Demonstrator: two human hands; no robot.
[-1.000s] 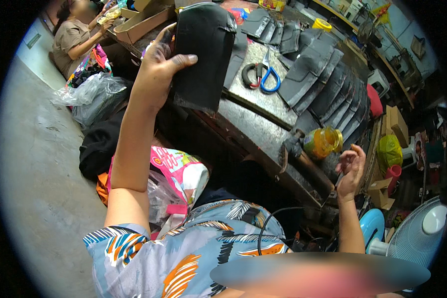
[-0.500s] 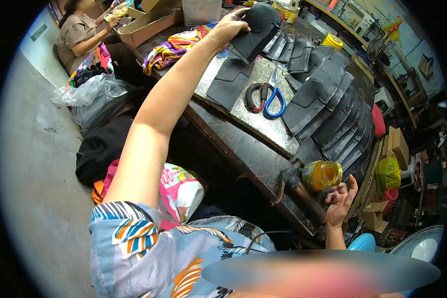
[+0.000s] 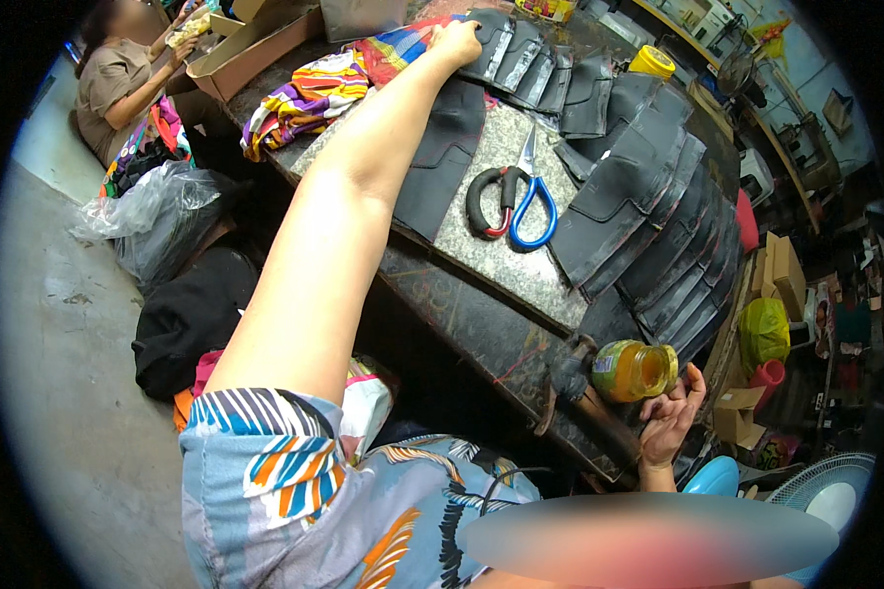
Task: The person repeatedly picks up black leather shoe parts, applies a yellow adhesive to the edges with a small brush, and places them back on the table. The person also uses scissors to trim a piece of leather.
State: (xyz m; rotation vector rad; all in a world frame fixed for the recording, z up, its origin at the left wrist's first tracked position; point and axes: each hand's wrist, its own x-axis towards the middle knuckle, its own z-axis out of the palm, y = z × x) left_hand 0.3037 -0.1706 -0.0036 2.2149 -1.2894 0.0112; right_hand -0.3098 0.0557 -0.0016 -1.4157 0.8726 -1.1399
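At the far side of the table my left hand is closed on the edge of a black leather-like piece, at the left end of an overlapping row. My right hand is palm up with fingers apart and partly curled, beside a tilted glass jar of yellow-brown stuff. Scissors with one blue handle and one black-wrapped handle lie on a speckled stone slab. Another black piece lies on the slab's left, partly behind my forearm. Many more black pieces overlap in rows to the right.
A hammer-like tool lies at the table's near corner. Colourful cloth and a cardboard box are far left, where another person sits. Bags stand on the floor. A fan is lower right.
My left hand has come down with the black piece it held up, onto the far row. My right hand has stayed almost in place beside the jar. The view has shifted slightly.
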